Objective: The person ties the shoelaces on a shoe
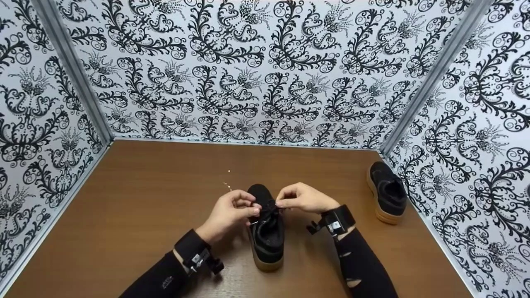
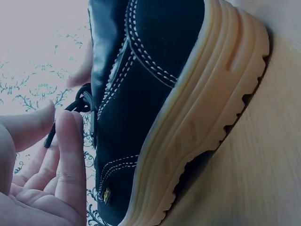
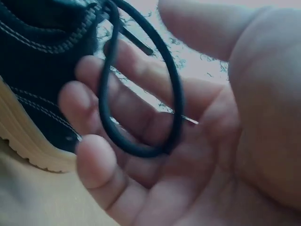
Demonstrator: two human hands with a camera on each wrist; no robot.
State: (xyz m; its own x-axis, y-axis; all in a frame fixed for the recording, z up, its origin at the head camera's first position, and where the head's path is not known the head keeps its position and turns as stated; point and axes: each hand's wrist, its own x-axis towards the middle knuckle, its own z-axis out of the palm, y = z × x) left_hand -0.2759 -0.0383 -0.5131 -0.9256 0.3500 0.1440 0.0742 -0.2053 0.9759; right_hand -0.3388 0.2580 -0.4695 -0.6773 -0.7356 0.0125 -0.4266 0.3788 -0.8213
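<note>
The black shoe [image 1: 269,250] stands between the left and right edges of the surface [image 1: 165,178]. Its lace [image 3: 178,94] should be light and limp, best taken near the tips. The left hand [image 1: 227,215] pinches a lace end; the right hand's [image 1: 306,199] fingers bend loosely by a loop, thumb apart, unpinched. Black on black, the lace's crossing blurs; the near edge is cut off.

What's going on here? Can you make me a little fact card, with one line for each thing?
Near shoe: black, tan sole, on a brown table
Left grip: pinches a black lace
Right grip: beside the shoe, by a lace loop; can't tell if it's pinching
Other shoe: off to the right, near the wall
Walls: white with black swirls
</note>
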